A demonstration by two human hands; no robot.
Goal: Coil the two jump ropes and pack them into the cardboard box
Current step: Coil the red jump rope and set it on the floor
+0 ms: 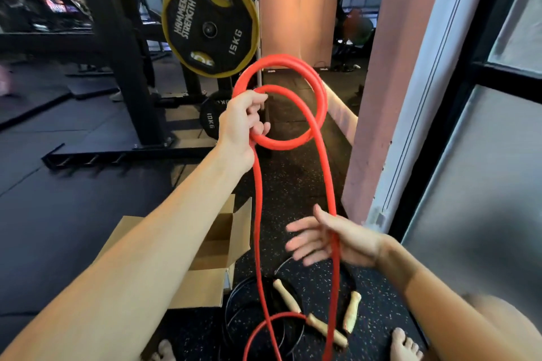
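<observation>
— We see bright light on the right, by the window (484, 184).
— Yes, and the far left looks dark and smeary to us.
— We see the right hand (328, 239) a bit blurry, its fingers soft.
— Lines at the edges bend too. We see the far pillar (296, 3) glow warm orange.

Your red rope (257, 214), centre frame, looks like smooth glossy plastic; the box (205, 284) at lower left is matt brown cardboard. Bottom centre, pale wooden handles (286, 296) lie on speckled matt floor (293, 184).
</observation>
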